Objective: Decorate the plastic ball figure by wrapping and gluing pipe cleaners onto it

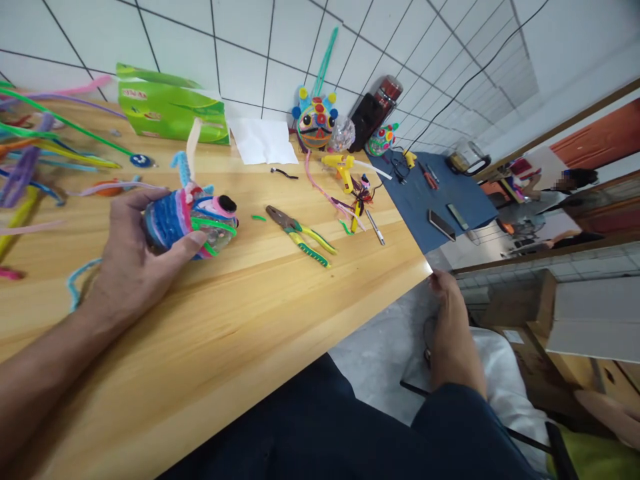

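Note:
My left hand (135, 247) is closed around a small craft figure (173, 217) just above or on the wooden table. Blue fuzzy pipe cleaner wraps its rounded body, with pink and green strips and a black pompom at the right end. Light blue and cream strands stick up from its top. My thumb presses near the green strip. Right of the figure lie yellow-and-green handled pliers (300, 235) and a short green scrap (259, 218). A light blue pipe cleaner (77, 283) curls beside my wrist. I do not see my right hand.
Loose pipe cleaners (30, 160) crowd the left. A green packet (173, 113), white paper (263, 141), a decorated figure (316, 127) and a yellow glue gun (343, 170) stand or lie behind. A blue surface (450, 190) holds a phone (441, 225); cardboard boxes (520, 307) stand right.

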Available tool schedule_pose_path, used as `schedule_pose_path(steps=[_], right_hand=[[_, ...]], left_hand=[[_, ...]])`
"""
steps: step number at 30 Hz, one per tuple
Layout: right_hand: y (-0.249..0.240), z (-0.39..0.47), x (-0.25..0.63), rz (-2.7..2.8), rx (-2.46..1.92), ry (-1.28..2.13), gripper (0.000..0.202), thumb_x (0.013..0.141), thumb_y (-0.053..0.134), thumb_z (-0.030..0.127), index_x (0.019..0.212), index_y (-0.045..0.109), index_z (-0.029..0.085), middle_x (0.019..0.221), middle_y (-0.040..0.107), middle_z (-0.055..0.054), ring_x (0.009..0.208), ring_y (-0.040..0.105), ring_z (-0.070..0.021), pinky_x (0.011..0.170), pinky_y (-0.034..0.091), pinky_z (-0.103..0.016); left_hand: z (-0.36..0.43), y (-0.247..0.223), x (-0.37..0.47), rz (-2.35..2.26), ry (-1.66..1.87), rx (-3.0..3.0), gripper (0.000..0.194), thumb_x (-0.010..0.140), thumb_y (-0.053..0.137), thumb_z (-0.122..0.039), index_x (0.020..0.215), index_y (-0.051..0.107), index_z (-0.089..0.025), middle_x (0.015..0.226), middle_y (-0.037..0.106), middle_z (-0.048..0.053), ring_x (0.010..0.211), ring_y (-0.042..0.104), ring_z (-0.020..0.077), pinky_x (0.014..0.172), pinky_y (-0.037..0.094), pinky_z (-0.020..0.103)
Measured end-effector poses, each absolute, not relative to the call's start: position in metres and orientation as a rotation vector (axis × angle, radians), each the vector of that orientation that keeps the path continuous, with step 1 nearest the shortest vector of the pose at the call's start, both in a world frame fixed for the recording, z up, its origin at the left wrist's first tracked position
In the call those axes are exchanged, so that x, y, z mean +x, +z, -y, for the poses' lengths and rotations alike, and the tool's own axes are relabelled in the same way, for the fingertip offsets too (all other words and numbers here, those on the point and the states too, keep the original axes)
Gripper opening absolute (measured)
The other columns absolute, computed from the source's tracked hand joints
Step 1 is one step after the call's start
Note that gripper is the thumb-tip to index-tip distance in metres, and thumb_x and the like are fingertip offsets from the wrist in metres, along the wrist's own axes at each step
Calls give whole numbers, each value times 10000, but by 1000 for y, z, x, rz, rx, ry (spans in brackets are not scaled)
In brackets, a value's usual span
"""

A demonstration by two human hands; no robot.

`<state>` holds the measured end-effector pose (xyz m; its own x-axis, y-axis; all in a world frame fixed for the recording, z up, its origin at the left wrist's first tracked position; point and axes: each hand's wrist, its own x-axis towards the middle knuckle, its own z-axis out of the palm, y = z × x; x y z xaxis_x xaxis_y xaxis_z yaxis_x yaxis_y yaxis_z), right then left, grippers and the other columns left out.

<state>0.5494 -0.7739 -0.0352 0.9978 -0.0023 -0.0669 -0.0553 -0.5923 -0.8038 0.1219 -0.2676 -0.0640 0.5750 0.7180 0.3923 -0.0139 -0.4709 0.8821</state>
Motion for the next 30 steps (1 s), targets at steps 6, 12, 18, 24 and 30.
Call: schedule_pose_path(steps=[6,12,18,24,30], right_hand=[[21,704,600,169,-2524,-218,108,1040,796,241,1107,816,158,1393,783,-210,1412,668,-359,1282,511,-592],[16,596,514,936,-2339,-160,179,934,861,358,802,772,277,1008,849,-87,1089,743,-306,1104,566,-489],[25,560,361,1115,-1793,685,385,1078,742,658,946,765,297,905,852,-29,847,778,-237,835,604,-399],[27,482,334,1258,-1722,607,272,1110,681,587,1138,824,357,694,695,38,598,645,-202,607,507,-351],[11,416,319,1690,-1705,79,276,1072,649,275,1314,768,336,904,821,-10,751,743,-237,719,549,-393]], left_hand=[[270,-61,123,-582,999,1892,892,810,895,-866,1417,530,-323,1491,629,103,1294,699,324,1149,638,644],[266,-66,121,-638,963,1903,905,790,903,-827,1449,505,-351,1473,618,73,1248,697,316,1172,615,632],[268,-64,117,-687,890,1907,825,877,864,-636,1512,490,-266,1454,638,109,1184,675,288,1127,630,560],[269,-58,117,-665,876,1894,753,918,829,-558,1518,490,-257,1545,621,165,1370,671,347,1216,583,585],[264,-58,118,-657,928,1920,730,937,829,-557,1512,507,-243,1492,651,154,1359,686,341,1222,579,565]])
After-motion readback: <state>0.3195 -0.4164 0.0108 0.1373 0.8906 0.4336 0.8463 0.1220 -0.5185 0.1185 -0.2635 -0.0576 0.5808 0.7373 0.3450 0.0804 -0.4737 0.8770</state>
